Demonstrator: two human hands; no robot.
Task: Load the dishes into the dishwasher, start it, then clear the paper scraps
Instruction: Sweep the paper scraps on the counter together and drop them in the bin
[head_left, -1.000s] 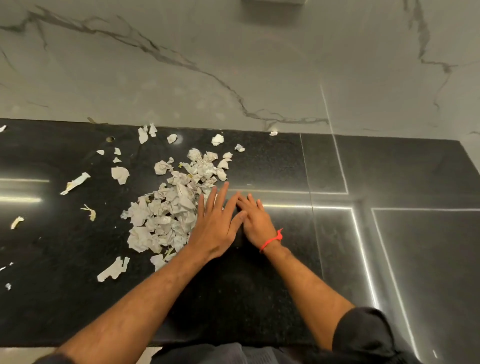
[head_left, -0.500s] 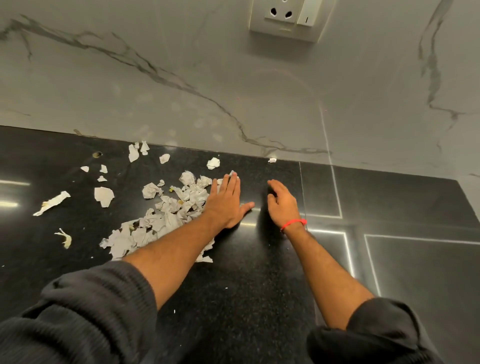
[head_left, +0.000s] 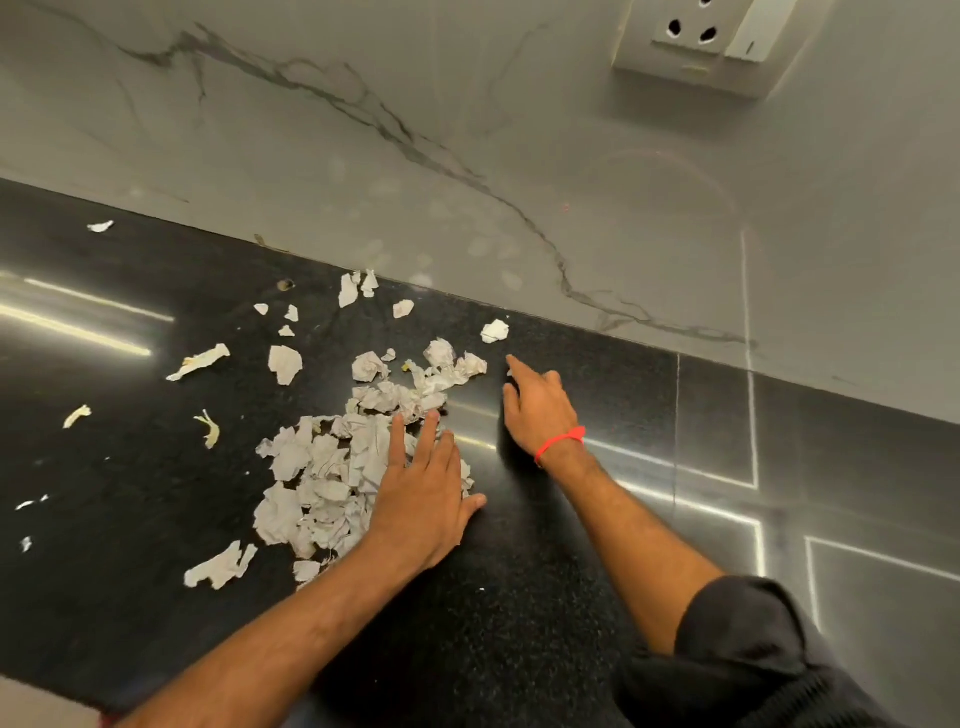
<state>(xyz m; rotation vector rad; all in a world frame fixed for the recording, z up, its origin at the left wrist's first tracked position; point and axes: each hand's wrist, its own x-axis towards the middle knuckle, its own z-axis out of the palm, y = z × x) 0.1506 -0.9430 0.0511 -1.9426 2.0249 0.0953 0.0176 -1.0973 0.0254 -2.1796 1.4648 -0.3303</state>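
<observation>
Paper step: left hand (head_left: 423, 499), fingers flat, is pressing scraps (head_left: 332, 467) on the desk (head_left: 519, 623)
Right hand (head_left: 540, 410): fingers open, holding nothing
Next: raking strays together

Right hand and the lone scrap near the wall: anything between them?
Only bare black counter between the right hand and the lone scrap, shown in the head view.

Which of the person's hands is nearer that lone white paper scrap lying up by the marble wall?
The right hand: its fingertips reach just short of the lone white paper scrap. The left hand lies flat on the big pile of crumpled paper scraps, farther from it.
</observation>
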